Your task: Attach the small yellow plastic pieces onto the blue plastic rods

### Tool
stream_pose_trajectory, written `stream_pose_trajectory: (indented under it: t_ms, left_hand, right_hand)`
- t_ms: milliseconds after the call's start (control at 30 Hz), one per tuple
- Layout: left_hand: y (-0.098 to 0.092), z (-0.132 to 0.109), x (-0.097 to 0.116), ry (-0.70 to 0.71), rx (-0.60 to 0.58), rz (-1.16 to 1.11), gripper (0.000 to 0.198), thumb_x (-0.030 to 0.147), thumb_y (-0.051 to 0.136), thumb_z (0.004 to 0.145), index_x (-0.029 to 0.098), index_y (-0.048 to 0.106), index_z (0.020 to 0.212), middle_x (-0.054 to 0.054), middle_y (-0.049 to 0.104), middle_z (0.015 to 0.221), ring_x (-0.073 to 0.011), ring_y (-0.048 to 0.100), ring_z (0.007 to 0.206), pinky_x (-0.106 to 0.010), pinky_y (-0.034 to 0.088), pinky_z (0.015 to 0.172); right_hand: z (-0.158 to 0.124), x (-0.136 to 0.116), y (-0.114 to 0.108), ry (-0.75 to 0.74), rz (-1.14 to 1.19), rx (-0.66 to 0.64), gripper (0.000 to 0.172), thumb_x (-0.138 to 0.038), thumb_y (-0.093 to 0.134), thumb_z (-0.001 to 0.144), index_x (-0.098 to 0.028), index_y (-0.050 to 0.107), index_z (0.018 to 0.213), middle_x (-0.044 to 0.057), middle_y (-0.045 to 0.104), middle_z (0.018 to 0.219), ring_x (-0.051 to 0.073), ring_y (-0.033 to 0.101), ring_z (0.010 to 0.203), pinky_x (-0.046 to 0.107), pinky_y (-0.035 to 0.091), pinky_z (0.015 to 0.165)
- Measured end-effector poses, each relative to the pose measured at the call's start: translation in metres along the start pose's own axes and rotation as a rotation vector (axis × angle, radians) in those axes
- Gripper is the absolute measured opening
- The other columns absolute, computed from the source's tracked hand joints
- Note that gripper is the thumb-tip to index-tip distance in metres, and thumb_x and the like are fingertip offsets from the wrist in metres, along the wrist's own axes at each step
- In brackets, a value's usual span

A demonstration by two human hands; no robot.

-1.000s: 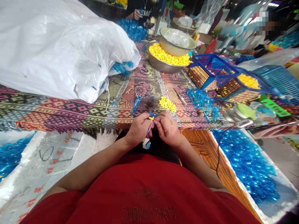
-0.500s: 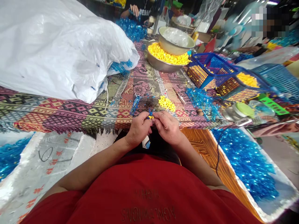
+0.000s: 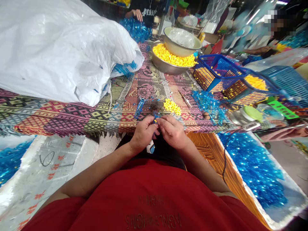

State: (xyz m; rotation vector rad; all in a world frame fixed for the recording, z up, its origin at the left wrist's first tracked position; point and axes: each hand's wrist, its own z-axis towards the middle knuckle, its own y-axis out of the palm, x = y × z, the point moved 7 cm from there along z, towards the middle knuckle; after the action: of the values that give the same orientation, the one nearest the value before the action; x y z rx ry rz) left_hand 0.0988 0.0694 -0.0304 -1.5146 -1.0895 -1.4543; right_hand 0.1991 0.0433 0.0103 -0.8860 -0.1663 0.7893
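Note:
Just over the table's front edge, my left hand [image 3: 143, 134] pinches a small blue and yellow plastic piece [image 3: 155, 120]. My right hand [image 3: 174, 132] meets it from the other side, thumb and fingers closed at the same piece. The fingers cover most of it, so its shape is unclear. Right beyond the hands lie a little heap of yellow plastic parts [image 3: 172, 106], a scatter of tiny dark bits [image 3: 154, 105] and a clear blue plastic part [image 3: 139, 109]. A thin pointed tool [image 3: 185, 98] rests to the right of the yellow heap.
A white plastic sack [image 3: 60, 54] bulges over the table's left. Behind are a metal bowl of yellow parts [image 3: 166, 65] and blue baskets [image 3: 216, 65]. Loose blue pieces [image 3: 208, 104] lie at right. A foam box of blue parts [image 3: 255, 170] stands below. A co-worker's hand [image 3: 137, 14] shows far back.
Both hands stay in place while the fingers shift slightly around the piece, and less yellow shows between them. Across the table, the co-worker's hand has moved lower onto the blue pieces.

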Motion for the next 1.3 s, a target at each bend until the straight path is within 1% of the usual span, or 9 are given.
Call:
stream_pose_trajectory:
  t_ms: [167, 233, 367, 433, 633, 833, 1067, 1133, 1300]
  left_hand:
    - [0.001, 0.0, -0.004, 0.006, 0.002, -0.053, 0.01, 0.025, 0.047, 0.081, 0.016, 0.052, 0.081, 0.002, 0.055, 0.067, -0.0085, 0.05, 0.051, -0.019, 0.041, 0.049]
    - [0.0, -0.001, -0.003, 0.048, 0.022, 0.027, 0.012, 0.025, 0.044, 0.083, 0.017, 0.053, 0.08, 0.002, 0.054, 0.065, -0.0092, 0.048, 0.052, -0.02, 0.04, 0.052]
    - [-0.007, -0.006, 0.006, 0.187, 0.158, 0.314, 0.013, 0.018, 0.043, 0.085, 0.018, 0.052, 0.076, 0.0, 0.054, 0.068, -0.0124, 0.05, 0.067, -0.023, 0.041, 0.068]
    - [-0.009, -0.008, 0.007, 0.205, 0.193, 0.387, 0.013, 0.017, 0.044, 0.084, 0.018, 0.049, 0.073, 0.0, 0.054, 0.069, -0.013, 0.049, 0.069, -0.024, 0.039, 0.07]
    - [-0.005, -0.009, -0.006, 0.039, 0.053, 0.19, 0.017, 0.022, 0.037, 0.087, 0.02, 0.045, 0.072, 0.004, 0.048, 0.056, -0.0114, 0.044, 0.05, -0.023, 0.035, 0.053]
    - [-0.012, -0.011, 0.004, 0.146, 0.243, 0.452, 0.012, 0.018, 0.04, 0.085, 0.019, 0.047, 0.075, -0.002, 0.055, 0.073, -0.0143, 0.048, 0.07, -0.025, 0.037, 0.067]
    - [-0.019, -0.01, 0.004, 0.148, 0.345, 0.403, 0.014, 0.018, 0.044, 0.085, 0.018, 0.047, 0.072, -0.001, 0.052, 0.069, -0.0125, 0.047, 0.065, -0.024, 0.037, 0.064]
    - [-0.021, -0.01, 0.001, 0.124, 0.307, 0.293, 0.014, 0.019, 0.045, 0.084, 0.018, 0.047, 0.071, 0.001, 0.053, 0.064, -0.011, 0.047, 0.059, -0.022, 0.038, 0.058]
    - [-0.011, -0.007, -0.014, -0.051, 0.019, -0.127, 0.016, 0.028, 0.043, 0.086, 0.018, 0.049, 0.075, 0.003, 0.055, 0.048, -0.0108, 0.045, 0.035, -0.021, 0.035, 0.037]
  right_hand:
    - [-0.001, 0.0, 0.006, 0.01, -0.065, -0.026, 0.028, -0.019, 0.045, 0.091, -0.016, 0.062, 0.113, 0.012, 0.063, 0.095, 0.021, 0.061, 0.085, 0.032, 0.054, 0.073]
    - [-0.001, 0.0, 0.008, 0.02, -0.071, -0.023, 0.027, -0.02, 0.046, 0.091, -0.016, 0.062, 0.112, 0.012, 0.063, 0.092, 0.021, 0.061, 0.082, 0.031, 0.054, 0.07]
    - [0.001, -0.005, 0.013, 0.014, -0.098, 0.001, 0.026, -0.021, 0.045, 0.091, -0.016, 0.063, 0.108, 0.01, 0.061, 0.083, 0.019, 0.059, 0.074, 0.028, 0.051, 0.06]
    - [0.002, -0.007, 0.015, 0.012, -0.114, 0.004, 0.024, -0.02, 0.045, 0.091, -0.016, 0.064, 0.105, 0.009, 0.061, 0.081, 0.018, 0.058, 0.071, 0.027, 0.05, 0.058]
    - [0.002, -0.008, 0.021, 0.019, -0.031, -0.042, 0.024, -0.017, 0.044, 0.09, -0.014, 0.062, 0.106, 0.009, 0.059, 0.084, 0.018, 0.058, 0.076, 0.027, 0.051, 0.063]
    - [0.006, -0.009, 0.026, 0.02, -0.116, -0.006, 0.02, -0.018, 0.045, 0.09, -0.016, 0.064, 0.096, 0.008, 0.058, 0.08, 0.017, 0.055, 0.072, 0.025, 0.047, 0.058]
    - [0.013, -0.011, 0.037, -0.017, -0.161, -0.09, 0.02, -0.019, 0.046, 0.09, -0.014, 0.064, 0.096, 0.009, 0.057, 0.081, 0.018, 0.052, 0.07, 0.027, 0.045, 0.058]
    - [0.013, -0.01, 0.034, -0.007, -0.11, -0.086, 0.021, -0.019, 0.045, 0.09, -0.013, 0.063, 0.1, 0.009, 0.058, 0.082, 0.017, 0.054, 0.071, 0.026, 0.046, 0.06]
    - [0.01, -0.004, 0.014, 0.03, 0.21, 0.002, 0.025, -0.014, 0.045, 0.091, -0.018, 0.059, 0.112, 0.007, 0.063, 0.089, 0.016, 0.06, 0.083, 0.028, 0.052, 0.073]
